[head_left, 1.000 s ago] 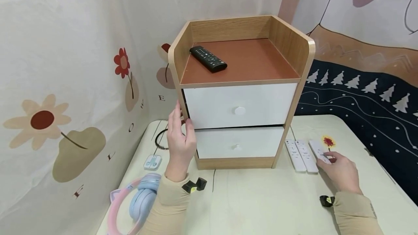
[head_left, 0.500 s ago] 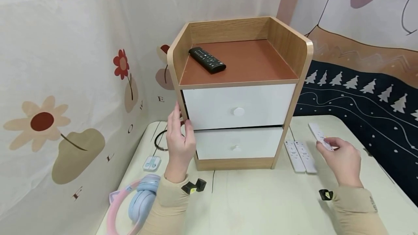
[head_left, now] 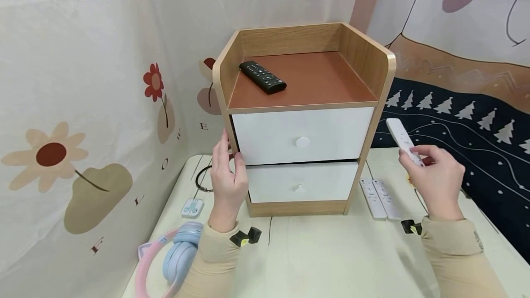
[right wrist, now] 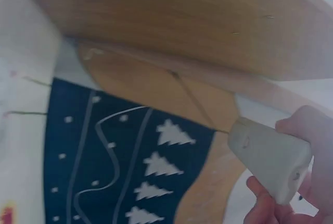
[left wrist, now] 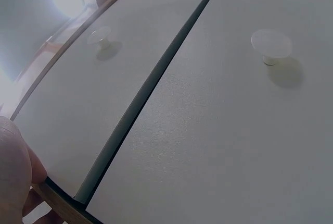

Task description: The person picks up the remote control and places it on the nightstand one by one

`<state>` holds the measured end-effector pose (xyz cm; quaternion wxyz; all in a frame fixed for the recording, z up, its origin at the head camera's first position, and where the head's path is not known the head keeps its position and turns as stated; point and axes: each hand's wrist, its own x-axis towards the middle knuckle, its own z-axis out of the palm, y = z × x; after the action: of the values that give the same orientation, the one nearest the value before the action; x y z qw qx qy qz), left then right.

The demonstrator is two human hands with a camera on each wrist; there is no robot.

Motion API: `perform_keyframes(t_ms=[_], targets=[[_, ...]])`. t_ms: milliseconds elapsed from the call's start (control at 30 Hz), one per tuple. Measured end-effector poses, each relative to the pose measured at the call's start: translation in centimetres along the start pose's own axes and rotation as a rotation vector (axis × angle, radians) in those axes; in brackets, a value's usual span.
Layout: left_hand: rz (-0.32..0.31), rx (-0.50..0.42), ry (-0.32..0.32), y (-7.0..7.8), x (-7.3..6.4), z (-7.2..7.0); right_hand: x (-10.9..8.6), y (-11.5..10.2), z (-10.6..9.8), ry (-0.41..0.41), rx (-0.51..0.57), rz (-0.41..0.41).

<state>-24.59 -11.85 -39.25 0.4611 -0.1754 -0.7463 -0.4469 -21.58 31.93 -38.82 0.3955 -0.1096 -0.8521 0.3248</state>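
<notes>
My right hand [head_left: 436, 180] pinches a slim white remote control [head_left: 400, 135] between thumb and fingers. It holds the remote above the table, tilted, with the far end up. In the right wrist view the remote [right wrist: 268, 157] is seen from one end, near the cabinet's wooden side. My left hand [head_left: 227, 185] rests against the left edge of a wooden cabinet [head_left: 283, 209], its fingers straight along the side and its thumb at the front. Two more white remotes [head_left: 372, 199] lie side by side right of the cabinet. A black remote [head_left: 262, 77] lies on the cabinet's brown top.
The cabinet has two white drawers [head_left: 273, 137] with round knobs, both pushed in. Left of it lie a black coiled band [head_left: 200, 182], earphones in a clear case [head_left: 192, 207] and blue-and-pink headphones [head_left: 180, 256]. Patterned cloth [head_left: 447, 123] hangs behind the table [head_left: 319, 256].
My right hand has lifted the third white remote off the table, raising it and tipping its far end up. My left hand has stayed at the cabinet's edge.
</notes>
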Motion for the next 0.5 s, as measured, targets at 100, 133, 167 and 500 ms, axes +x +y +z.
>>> perform_keyframes(t_ms=[100, 133, 167, 500], targets=[[-0.004, -0.001, 0.002, 0.0, 0.0, 0.0, 0.7, -1.5, -0.5, 0.076, 0.068, -0.01], [-0.005, -0.002, 0.002, 0.0, 0.0, 0.0, 0.9, -2.0, -0.6, 0.106, 0.101, -0.021], [-0.006, -0.002, 0.003, 0.0, 0.0, 0.0, 1.2, -2.5, -0.7, 0.136, 0.131, -0.039], [-0.005, -0.01, -0.005, 0.0, -0.1, 0.1, 2.9, -8.5, -2.3, 0.269, 0.315, -0.122]])
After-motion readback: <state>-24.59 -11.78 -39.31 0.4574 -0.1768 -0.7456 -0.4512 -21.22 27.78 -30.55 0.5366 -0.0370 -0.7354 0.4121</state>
